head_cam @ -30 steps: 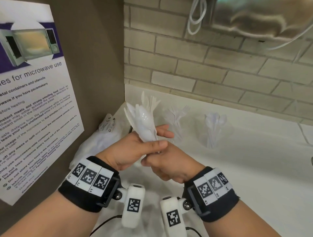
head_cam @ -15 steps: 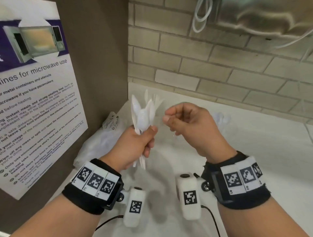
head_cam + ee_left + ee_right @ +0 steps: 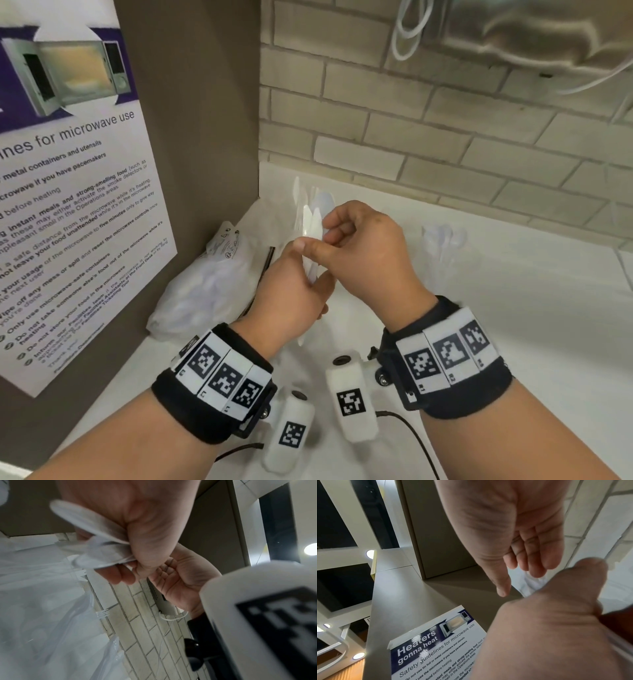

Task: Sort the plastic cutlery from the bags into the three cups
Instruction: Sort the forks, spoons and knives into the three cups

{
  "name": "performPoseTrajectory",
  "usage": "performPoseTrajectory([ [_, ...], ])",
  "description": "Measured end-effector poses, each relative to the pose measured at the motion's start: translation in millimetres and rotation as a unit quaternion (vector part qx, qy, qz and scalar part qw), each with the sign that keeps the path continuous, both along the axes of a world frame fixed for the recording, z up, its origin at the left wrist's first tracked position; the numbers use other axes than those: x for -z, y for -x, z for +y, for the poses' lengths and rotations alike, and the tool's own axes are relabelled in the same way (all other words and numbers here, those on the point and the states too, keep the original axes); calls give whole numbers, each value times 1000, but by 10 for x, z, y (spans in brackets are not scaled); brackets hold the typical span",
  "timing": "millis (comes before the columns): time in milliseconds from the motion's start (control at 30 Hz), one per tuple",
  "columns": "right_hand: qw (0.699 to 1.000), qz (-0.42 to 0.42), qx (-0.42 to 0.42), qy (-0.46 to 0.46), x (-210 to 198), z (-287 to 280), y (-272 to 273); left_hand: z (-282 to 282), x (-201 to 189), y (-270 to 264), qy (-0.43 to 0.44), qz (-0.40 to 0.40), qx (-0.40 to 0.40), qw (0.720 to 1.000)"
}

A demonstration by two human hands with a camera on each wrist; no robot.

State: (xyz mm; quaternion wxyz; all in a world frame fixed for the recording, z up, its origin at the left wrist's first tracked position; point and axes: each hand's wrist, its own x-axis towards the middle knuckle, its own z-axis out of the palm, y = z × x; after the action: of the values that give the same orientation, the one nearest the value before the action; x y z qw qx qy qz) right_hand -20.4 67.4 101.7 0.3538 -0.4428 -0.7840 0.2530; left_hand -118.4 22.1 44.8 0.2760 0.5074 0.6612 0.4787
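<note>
My left hand (image 3: 310,279) grips a bunch of white plastic cutlery (image 3: 310,222) upright by the handles, above the white counter (image 3: 513,325). In the left wrist view the bunch (image 3: 89,547) fans out from that fist (image 3: 137,555). My right hand (image 3: 317,236) is at the top of the bunch, thumb and curled forefinger pinching one piece. A clear cup (image 3: 442,246) holding white cutlery stands to the right by the wall. Fork tines (image 3: 102,613) poke up from another cup, which my hands hide in the head view.
Clear plastic bags (image 3: 205,291) of cutlery lie in the left corner against a brown panel with a microwave poster (image 3: 68,205). A tiled wall (image 3: 445,144) closes the back. A metal appliance (image 3: 531,34) with a white cable (image 3: 407,31) hangs above at the right.
Half a second ago my right hand was held apart to the right of the bunch. It has come back and taken a piece at the top. My left hand still holds the bunch.
</note>
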Motion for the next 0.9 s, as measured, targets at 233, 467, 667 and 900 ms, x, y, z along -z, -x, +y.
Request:
performPoseTrajectory([
  [233, 993, 71, 13, 90, 20, 57, 33, 63, 35, -13, -27, 56, -9, 998],
  [467, 972, 145, -16, 187, 20, 63, 11, 130, 153, 24, -40, 11, -2, 999],
  [667, 977, 149, -36, 146, -17, -6, -25, 152, 228, 43, -54, 0, 19, 998],
  [900, 940, 333, -43, -59, -310, -52, -106, 142, 387, 97, -18, -112, 66, 991],
])
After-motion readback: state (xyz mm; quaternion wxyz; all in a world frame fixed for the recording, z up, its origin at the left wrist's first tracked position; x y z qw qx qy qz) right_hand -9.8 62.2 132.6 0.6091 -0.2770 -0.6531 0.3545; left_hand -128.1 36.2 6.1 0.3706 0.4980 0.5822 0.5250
